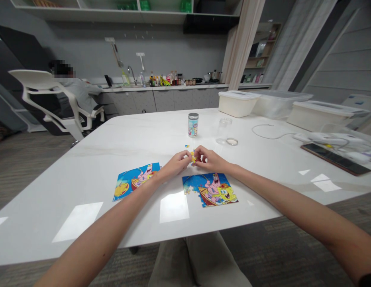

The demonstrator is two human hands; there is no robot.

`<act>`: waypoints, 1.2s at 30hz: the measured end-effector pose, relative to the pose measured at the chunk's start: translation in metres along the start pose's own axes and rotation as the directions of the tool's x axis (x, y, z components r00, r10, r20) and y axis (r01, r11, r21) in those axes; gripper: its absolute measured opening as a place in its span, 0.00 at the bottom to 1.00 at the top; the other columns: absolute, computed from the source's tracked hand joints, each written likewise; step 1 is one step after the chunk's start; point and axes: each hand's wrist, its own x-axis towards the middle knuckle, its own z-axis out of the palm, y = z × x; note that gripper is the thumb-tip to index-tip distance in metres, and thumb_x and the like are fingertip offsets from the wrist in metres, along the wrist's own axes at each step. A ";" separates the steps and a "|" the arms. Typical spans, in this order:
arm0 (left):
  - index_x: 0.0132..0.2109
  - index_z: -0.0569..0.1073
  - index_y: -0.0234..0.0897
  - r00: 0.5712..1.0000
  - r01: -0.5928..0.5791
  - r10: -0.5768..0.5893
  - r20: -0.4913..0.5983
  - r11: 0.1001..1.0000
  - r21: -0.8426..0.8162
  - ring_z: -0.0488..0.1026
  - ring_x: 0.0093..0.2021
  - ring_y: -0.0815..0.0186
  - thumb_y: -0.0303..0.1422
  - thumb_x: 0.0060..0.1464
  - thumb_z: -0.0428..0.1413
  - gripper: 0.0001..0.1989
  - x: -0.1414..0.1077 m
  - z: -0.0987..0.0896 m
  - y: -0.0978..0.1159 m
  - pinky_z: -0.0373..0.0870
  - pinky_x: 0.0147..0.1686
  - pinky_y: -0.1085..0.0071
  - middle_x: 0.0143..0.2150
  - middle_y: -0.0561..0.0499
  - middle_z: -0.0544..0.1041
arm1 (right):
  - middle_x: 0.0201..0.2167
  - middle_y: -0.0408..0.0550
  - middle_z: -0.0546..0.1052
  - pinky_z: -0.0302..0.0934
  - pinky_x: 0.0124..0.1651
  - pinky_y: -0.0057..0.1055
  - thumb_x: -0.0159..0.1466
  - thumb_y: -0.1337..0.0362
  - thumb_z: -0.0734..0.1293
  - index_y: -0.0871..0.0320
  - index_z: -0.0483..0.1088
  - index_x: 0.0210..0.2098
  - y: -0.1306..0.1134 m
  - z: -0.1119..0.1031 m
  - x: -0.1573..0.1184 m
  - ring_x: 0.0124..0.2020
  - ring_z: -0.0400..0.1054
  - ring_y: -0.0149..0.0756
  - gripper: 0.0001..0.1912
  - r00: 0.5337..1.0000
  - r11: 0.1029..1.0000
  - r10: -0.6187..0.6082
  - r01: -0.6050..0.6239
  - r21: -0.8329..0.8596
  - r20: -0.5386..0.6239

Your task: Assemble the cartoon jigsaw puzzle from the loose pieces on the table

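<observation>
My left hand (pixel 177 162) and my right hand (pixel 209 158) meet over the white table (pixel 92 159), fingers pinched around small yellow puzzle pieces (pixel 193 157). Which piece belongs to which hand is hard to make out. Just behind them lies a small blue and yellow piece (pixel 187 146). Nearer the table's front edge is a partly assembled cartoon puzzle (pixel 216 189), with a gap at its lower left. A picture sheet (pixel 128 181) with the same cartoon lies to the left, partly covered by my left forearm.
A printed tin (pixel 193 125) stands behind my hands, beside a clear jar (pixel 225 123) and a ring lid (pixel 232 141). Lidded boxes (pixel 237 104), a cable and a dark phone (pixel 334 158) are at the right. A person (pixel 79 93) sits at the far left.
</observation>
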 end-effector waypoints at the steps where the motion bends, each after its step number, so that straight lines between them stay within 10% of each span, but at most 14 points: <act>1: 0.33 0.61 0.39 1.000 -0.001 0.001 -0.002 1.000 -0.002 0.46 0.14 0.76 0.37 0.53 0.51 0.08 0.000 0.000 0.000 0.42 0.15 0.78 0.14 0.64 0.52 | 0.26 0.39 0.69 0.59 0.26 0.27 0.59 0.62 0.67 0.55 0.60 0.36 -0.001 0.000 0.000 0.26 0.64 0.29 0.11 1.000 1.000 -0.003 0.003 0.002 0.000; 36: 0.37 0.74 0.33 1.000 0.011 -0.010 -0.006 0.981 0.196 0.46 0.16 0.75 0.35 0.57 0.49 0.12 0.000 -0.001 0.002 0.42 0.20 0.71 0.13 0.63 0.52 | 0.27 0.41 0.72 0.58 0.28 0.27 0.64 0.58 0.63 0.56 0.61 0.35 0.001 -0.003 0.001 0.27 0.65 0.30 0.08 0.999 0.998 0.006 -0.008 -0.056 -0.046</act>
